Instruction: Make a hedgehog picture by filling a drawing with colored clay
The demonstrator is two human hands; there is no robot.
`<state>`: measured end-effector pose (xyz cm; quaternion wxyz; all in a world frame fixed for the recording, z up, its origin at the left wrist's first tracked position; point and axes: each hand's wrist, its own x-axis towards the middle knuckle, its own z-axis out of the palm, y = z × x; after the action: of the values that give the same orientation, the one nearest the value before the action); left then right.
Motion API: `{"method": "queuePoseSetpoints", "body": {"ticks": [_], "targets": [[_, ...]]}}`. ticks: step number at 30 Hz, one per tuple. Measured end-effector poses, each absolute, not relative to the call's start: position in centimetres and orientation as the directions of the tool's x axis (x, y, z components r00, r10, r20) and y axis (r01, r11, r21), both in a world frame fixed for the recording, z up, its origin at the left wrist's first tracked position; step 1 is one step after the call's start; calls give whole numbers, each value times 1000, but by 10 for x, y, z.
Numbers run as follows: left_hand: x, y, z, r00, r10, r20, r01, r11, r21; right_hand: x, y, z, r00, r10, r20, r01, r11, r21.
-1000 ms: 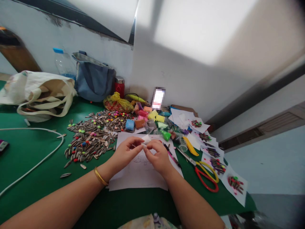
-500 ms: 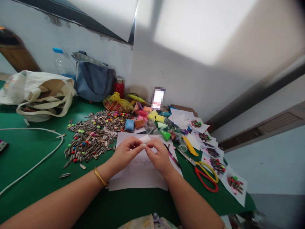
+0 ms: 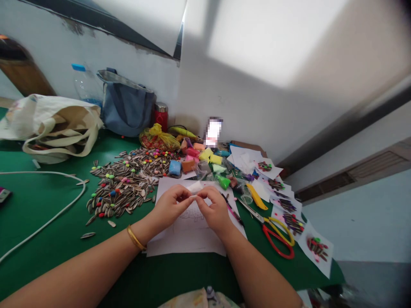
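Note:
My left hand [image 3: 168,208] and my right hand [image 3: 214,210] meet fingertip to fingertip over white paper [image 3: 192,244]. Both are closed in a pinch on a small white piece of clay, now mostly hidden by the thumbs and fingers. Just behind the fingers lies a white packet [image 3: 195,187]. Beneath the hands, a pencil-like line drawing [image 3: 192,215] shows in part on the paper. A gold bangle [image 3: 136,238] circles my left wrist.
Sunflower seeds [image 3: 120,196] mixed with coloured bits spread to the left. Clay packets [image 3: 188,166] cluster behind. At right are scissors [image 3: 268,223], a yellow cutter [image 3: 257,196] and small paper sheets with seed pieces [image 3: 316,248]. Bags [image 3: 128,107] and a phone [image 3: 213,131] stand by the wall.
The fingertips have closed further over the white piece, so less of it shows. Both hands otherwise stay in nearly the same place.

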<state>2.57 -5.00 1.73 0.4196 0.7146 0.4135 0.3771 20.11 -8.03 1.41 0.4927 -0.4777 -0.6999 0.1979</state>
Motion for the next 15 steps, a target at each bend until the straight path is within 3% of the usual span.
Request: {"method": "queuePoseSetpoints", "body": {"ticks": [15], "targets": [[26,-52,19,406,914,6,36,-23,999,200,-82,10,-49,897,439,396,421,-816]]}}
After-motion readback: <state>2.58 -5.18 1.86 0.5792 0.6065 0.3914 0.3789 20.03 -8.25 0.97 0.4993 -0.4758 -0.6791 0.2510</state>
